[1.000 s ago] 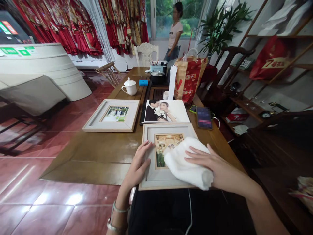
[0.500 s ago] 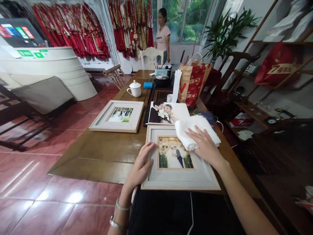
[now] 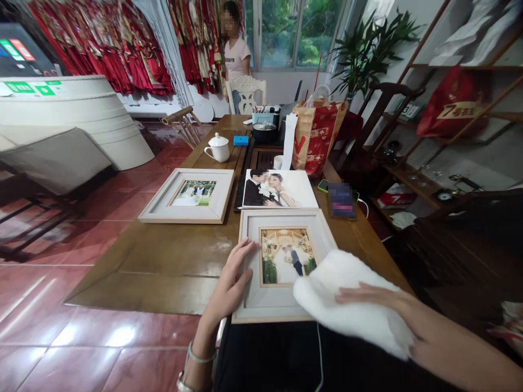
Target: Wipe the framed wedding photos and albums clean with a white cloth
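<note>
Two frames — near frame (image 3: 269, 296), far frame (image 3: 188, 195) — one cloth (image 3: 347, 305), one print (image 3: 288, 188)

I get one view only, from the camera worn on the person's head, looking forward and down the length of the table (image 3: 171, 256). It sits close above the near end, with the picture frame (image 3: 269, 296) low in the middle, and faces the window (image 3: 281, 32) far beyond.

White cloth (image 3: 351, 305), pale frame (image 3: 281, 218), brown table (image 3: 171, 256)
</note>
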A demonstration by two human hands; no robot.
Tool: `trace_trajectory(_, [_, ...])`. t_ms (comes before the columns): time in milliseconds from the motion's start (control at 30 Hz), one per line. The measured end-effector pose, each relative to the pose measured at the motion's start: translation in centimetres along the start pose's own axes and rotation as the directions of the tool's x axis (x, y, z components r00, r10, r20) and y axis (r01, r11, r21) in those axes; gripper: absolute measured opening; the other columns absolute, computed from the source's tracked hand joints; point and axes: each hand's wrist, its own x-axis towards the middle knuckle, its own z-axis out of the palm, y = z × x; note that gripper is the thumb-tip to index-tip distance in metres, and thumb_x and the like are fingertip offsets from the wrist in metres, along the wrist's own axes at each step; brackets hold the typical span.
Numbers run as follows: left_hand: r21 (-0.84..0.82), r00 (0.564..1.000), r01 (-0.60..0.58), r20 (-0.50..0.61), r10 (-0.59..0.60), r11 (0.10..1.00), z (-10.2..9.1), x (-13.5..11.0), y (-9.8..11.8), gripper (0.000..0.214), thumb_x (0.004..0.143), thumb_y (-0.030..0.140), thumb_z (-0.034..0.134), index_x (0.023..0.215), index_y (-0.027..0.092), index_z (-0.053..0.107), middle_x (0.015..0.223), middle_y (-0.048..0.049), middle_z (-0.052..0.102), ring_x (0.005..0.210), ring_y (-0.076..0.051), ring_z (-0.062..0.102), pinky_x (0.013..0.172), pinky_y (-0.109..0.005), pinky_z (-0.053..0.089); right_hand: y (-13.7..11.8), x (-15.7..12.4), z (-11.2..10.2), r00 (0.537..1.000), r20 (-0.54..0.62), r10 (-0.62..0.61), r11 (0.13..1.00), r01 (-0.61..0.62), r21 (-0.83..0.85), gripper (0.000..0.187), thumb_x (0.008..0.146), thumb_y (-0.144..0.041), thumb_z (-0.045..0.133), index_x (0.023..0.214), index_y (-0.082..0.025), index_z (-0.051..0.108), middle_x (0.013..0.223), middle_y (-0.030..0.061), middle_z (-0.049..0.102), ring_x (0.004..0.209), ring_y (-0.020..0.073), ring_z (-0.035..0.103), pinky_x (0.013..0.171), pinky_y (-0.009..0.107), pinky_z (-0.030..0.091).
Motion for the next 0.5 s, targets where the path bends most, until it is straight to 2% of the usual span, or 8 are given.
trace_trajectory(100, [0.021, 1.0, -0.002, 0.006, 0.002, 1.0, 0.0, 0.0, 0.0, 0.047, 0.094, 0.02, 0.046, 0.14, 0.029, 0.045, 0.149, -0.0058, 0.041, 0.146, -0.024, 0.021, 0.119, -0.047, 0.018, 0.6, 4.7, -0.5, 0.99, -0.127, 0.067, 0.994, -0.077, -0.079, 0.056, 0.079, -0.019, 0.052, 0.133, -0.035, 0.056, 0.141, -0.0029, 0.053, 0.132, 0.0313, 0.046, 0.112, 0.052, 0.035])
trace_trajectory(200, [0.029, 1.0, 0.007, 0.001, -0.007, 1.0, 0.0, -0.1, -0.1, 0.047, 0.094, 0.02, 0.046, 0.14, 0.028, 0.044, 0.152, -0.006, 0.037, 0.146, -0.024, 0.02, 0.119, -0.047, 0.018, 1.0, 10.1, -0.3, 0.943, -0.325, 0.076, 0.987, -0.118, -0.11, 0.056, 0.081, -0.015, 0.047, 0.136, -0.027, 0.054, 0.143, 0.0032, 0.052, 0.134, 0.03, 0.044, 0.112, 0.049, 0.035])
trace_trajectory(267, [0.027, 1.0, 0.008, 0.002, -0.009, 1.0, 0.0, -0.1, -0.2, 0.047, 0.094, 0.02, 0.046, 0.14, 0.028, 0.045, 0.153, -0.0065, 0.035, 0.146, -0.025, 0.019, 0.119, -0.047, 0.019, 0.9, 13.2, 0.0, 0.924, -0.381, 0.046, 0.983, -0.11, -0.149, 0.058, 0.08, -0.011, 0.046, 0.137, -0.021, 0.052, 0.142, 0.007, 0.052, 0.135, 0.0294, 0.043, 0.112, 0.05, 0.034])
trace_trajectory(367, [0.021, 1.0, 0.009, 0.003, -0.009, 1.0, -0.1, -0.2, -0.3, 0.046, 0.094, 0.021, 0.047, 0.139, 0.028, 0.047, 0.154, -0.0065, 0.033, 0.146, -0.025, 0.02, 0.119, -0.047, 0.019, -0.1, 16.2, 0.9, 0.951, -0.306, -0.051, 0.964, -0.033, -0.263, 0.069, 0.072, -0.003, 0.044, 0.138, -0.021, 0.05, 0.144, 0.005, 0.051, 0.14, 0.0286, 0.033, 0.115, 0.056, 0.022])
trace_trajectory(433, [0.019, 1.0, 0.014, -0.002, -0.014, 1.0, -0.1, -0.2, -0.3, 0.044, 0.093, 0.022, 0.048, 0.137, 0.027, 0.049, 0.154, -0.0067, 0.034, 0.146, -0.026, 0.02, 0.119, -0.047, 0.019, -1.3, 16.8, 1.7, 0.976, -0.181, -0.124, 0.95, 0.064, -0.306, 0.078, 0.066, 0.002, 0.042, 0.14, -0.021, 0.047, 0.147, 0.0031, 0.046, 0.144, 0.027, 0.025, 0.117, 0.059, 0.013])
trace_trajectory(500, [0.016, 1.0, 0.012, -0.001, -0.012, 1.0, 0.0, -0.2, -0.3, 0.044, 0.093, 0.022, 0.048, 0.136, 0.026, 0.05, 0.152, -0.0073, 0.037, 0.146, -0.026, 0.02, 0.119, -0.047, 0.019, -2.6, 16.2, 2.6, 0.978, -0.018, -0.207, 0.941, 0.194, -0.279, 0.087, 0.059, 0.004, 0.041, 0.142, -0.022, 0.045, 0.149, 0.0016, 0.042, 0.146, 0.0238, 0.019, 0.118, 0.058, 0.007])
